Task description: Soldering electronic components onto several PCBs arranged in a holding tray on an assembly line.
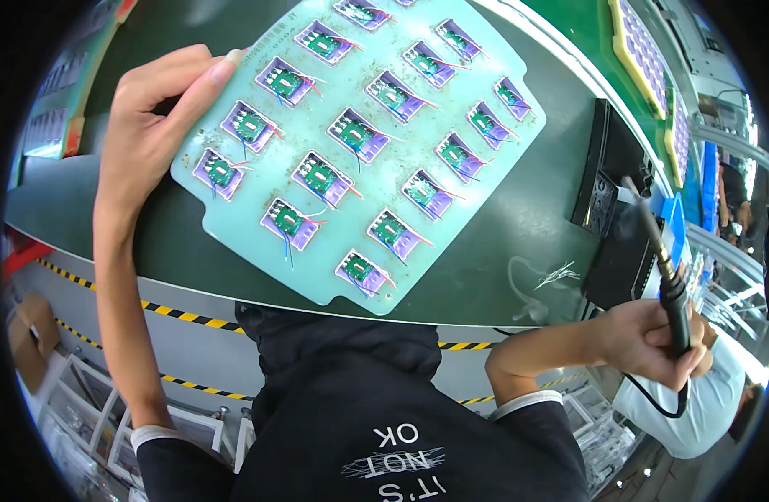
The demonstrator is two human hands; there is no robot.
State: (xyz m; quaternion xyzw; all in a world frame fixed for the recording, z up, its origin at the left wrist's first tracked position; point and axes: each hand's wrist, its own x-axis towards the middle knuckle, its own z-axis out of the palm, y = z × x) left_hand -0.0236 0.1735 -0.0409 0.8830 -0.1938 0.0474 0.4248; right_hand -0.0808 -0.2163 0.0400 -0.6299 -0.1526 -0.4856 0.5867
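A pale green fixture plate point(244, 224) lies slanted on the table, tilted or flat I cannot tell. Set in its pockets are several purple housings, each with a small green circuit board point(351, 132) and thin red, blue and white wires. My left hand point(154, 113) pinches the plate's upper left edge, thumb on top and fingers folded behind it. At the right, clear of the plate, my right hand point(648, 339) grips a soldering iron point(674, 305) by its dark handle. The iron's metal tip points up and away, beside a black stand-like box.
Thin pale strands point(558, 274) lie on the dark green table point(518, 243), with a wisp of smoke beside them. A black box point(606, 171) and a blue bin point(674, 222) stand right. More loaded plates point(640, 58) sit beyond. A person in a light shirt point(694, 406) is at lower right.
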